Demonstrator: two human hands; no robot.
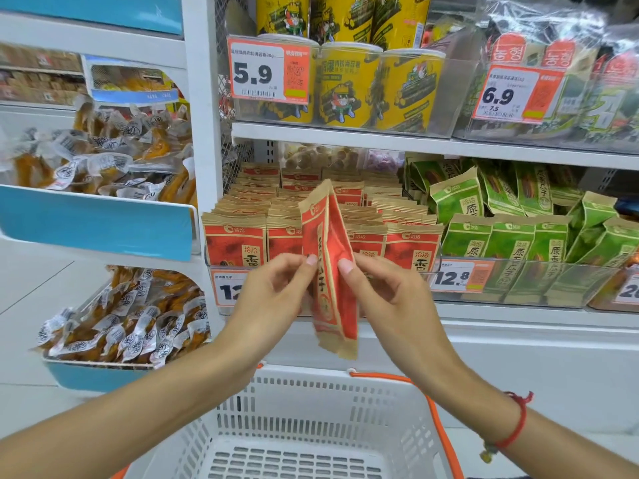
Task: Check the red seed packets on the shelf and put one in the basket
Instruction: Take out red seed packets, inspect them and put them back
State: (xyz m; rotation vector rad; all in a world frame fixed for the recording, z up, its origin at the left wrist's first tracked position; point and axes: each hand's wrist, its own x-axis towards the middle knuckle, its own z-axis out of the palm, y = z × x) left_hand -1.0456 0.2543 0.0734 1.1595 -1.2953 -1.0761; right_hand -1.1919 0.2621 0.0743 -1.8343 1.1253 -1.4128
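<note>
White slotted basket point(311, 426) with an orange handle point(439, 420) sits closest, directly below both wrists and holding nothing visible. Above it, one red seed packet point(328, 267) hangs upright between the two hands, turned edge-on. The left hand point(273, 292) pinches its left edge with thumb and curled fingers point(311, 260); the right hand point(383, 292) pinches the right edge the same way, a red string bracelet point(517, 423) on that wrist.

Judging by the creases and the way the face bows between the fingers, the packet is a light, soft paper-like pouch with loose contents: it should bend rather than break and not slip. The flat sealed edges, or the top seal above the fingers, look like the safest places to hold.

Beyond the fingertips, on the shelf point(484, 314), stand the remaining red packets point(235, 243): four show in the front row, with rows behind too packed to count. Right of the fingers stand green packets point(511, 243), at least four in front. One packet is in hand.
</note>
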